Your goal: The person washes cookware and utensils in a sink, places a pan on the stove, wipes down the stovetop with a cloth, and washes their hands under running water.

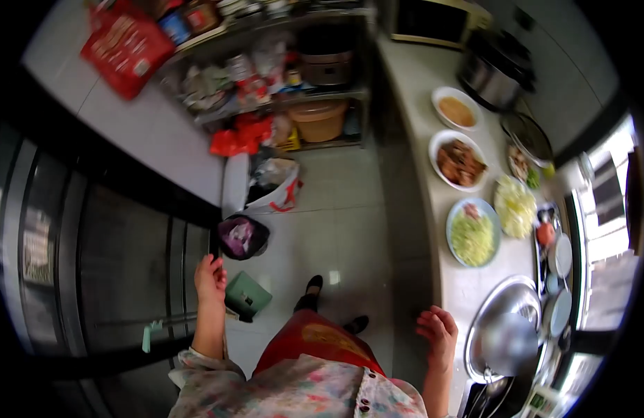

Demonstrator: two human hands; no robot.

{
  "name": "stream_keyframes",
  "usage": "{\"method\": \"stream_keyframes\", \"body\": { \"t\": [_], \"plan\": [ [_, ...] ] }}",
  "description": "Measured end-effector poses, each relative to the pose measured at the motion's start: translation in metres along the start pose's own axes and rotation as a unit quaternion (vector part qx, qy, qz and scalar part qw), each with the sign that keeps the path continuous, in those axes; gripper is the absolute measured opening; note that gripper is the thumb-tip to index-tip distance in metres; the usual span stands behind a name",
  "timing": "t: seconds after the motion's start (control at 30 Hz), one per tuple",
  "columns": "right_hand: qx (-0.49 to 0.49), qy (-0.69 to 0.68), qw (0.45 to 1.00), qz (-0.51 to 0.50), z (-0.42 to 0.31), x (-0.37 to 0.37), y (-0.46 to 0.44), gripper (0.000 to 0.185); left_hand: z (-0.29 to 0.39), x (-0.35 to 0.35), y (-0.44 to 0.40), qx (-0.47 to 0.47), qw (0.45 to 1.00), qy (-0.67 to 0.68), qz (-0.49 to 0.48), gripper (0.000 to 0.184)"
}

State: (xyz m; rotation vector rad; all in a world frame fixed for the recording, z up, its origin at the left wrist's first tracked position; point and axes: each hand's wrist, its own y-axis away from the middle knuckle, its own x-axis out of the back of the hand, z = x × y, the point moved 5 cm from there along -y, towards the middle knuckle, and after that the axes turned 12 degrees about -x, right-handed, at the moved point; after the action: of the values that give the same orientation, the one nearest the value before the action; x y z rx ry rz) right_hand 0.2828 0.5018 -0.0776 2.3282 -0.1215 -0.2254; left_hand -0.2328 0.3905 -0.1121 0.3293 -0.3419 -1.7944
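My left hand (pixel 210 279) hangs loosely at my side with its fingers slightly bent and apart; nothing shows in it. Below it on the floor are a dark-lined bin (pixel 242 237) holding a purple bag and a green dustpan (pixel 248 294). On the other side, my right hand (pixel 439 334) is raised beside the counter edge, its fingers loosely curled and apart, holding nothing I can see. Nearest to it on the counter is a shiny metal basin (pixel 481 315). Further up stands a plate of shredded pale green vegetable (pixel 473 240) with a little pink meat.
A bowl of browned meat pieces (pixel 459 164), a bowl of tan food (pixel 456 111), chopped cabbage (pixel 515 207) and a pressure cooker (pixel 496 70) line the counter. Metal shelves (pixel 280 101) stand ahead, with bags (pixel 275 182) on the floor before them. Dark glass doors (pixel 120 258) are at left.
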Motion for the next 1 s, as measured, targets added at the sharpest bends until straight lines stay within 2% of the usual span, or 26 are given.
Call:
{"method": "stream_keyframes", "body": {
  "t": [0.07, 0.2, 0.37, 0.6, 0.73, 1.0],
  "plan": [
    [-0.001, 0.037, 0.999, -0.021, -0.001, -0.034, -0.006, 0.025, -0.007, 0.056, -0.009, 0.027, 0.996, 0.043, 0.073, 0.029],
    [-0.004, 0.101, 0.993, -0.054, -0.006, -0.123, -0.008, 0.024, -0.041, 0.131, -0.042, 0.087, 0.984, 0.093, 0.121, 0.021],
    [-0.007, 0.171, 0.984, -0.053, 0.006, -0.235, -0.014, 0.022, -0.039, 0.151, -0.106, 0.122, 0.969, 0.151, 0.153, 0.015],
    [-0.059, 0.282, 0.955, -0.072, 0.045, -0.388, -0.038, 0.023, -0.001, 0.184, -0.188, 0.082, 0.967, 0.150, 0.191, 0.016],
    [-0.059, 0.339, 0.935, -0.086, 0.065, -0.439, -0.051, 0.025, 0.004, 0.196, -0.214, 0.102, 0.958, 0.138, 0.230, 0.014],
    [-0.084, 0.366, 0.924, -0.068, 0.082, -0.487, -0.067, 0.026, -0.008, 0.215, -0.239, 0.149, 0.949, 0.092, 0.263, 0.020]
  ]
}}
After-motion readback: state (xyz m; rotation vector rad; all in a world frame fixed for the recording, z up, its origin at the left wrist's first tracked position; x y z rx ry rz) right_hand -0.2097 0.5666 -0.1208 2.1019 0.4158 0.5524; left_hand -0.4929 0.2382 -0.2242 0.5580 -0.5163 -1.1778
